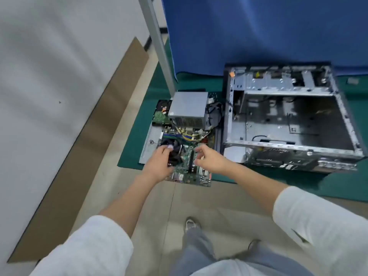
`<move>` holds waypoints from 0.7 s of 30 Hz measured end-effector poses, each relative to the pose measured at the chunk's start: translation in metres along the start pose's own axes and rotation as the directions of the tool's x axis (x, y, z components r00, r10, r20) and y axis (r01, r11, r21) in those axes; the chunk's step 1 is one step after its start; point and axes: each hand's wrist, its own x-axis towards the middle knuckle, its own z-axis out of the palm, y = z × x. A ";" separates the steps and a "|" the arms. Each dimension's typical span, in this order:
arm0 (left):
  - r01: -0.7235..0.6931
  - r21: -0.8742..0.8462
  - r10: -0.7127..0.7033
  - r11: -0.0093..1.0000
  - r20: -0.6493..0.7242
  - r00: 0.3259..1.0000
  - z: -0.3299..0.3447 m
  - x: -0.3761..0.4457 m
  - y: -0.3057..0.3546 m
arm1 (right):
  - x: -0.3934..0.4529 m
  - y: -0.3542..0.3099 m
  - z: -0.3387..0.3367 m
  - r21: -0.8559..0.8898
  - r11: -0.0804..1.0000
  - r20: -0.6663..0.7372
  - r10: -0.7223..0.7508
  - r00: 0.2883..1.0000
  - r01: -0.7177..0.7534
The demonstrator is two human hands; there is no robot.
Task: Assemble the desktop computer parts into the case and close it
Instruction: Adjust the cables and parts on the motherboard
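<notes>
Reaching over the motherboard (187, 168), left hand (159, 164) fingers gripping its cooler (175, 150) (right hand (209, 158) loosely curled, unladen).

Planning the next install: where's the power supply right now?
In the head view the power supply sits left of the open case, behind the motherboard, on the green mat.

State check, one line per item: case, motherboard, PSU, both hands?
Case: on its side, open, bare inside.
Motherboard: outside the case, on the floor mat.
PSU: outside, beside the case.
Left hand: on the CPU fan.
Right hand: fingers curled above the board, holding nothing.
</notes>
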 end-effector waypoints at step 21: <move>-0.273 0.410 0.194 0.870 0.224 0.955 0.022 0.095 -0.030 | 0.118 -0.010 0.012 -0.164 0.975 -0.270 0.100 0.957 -0.149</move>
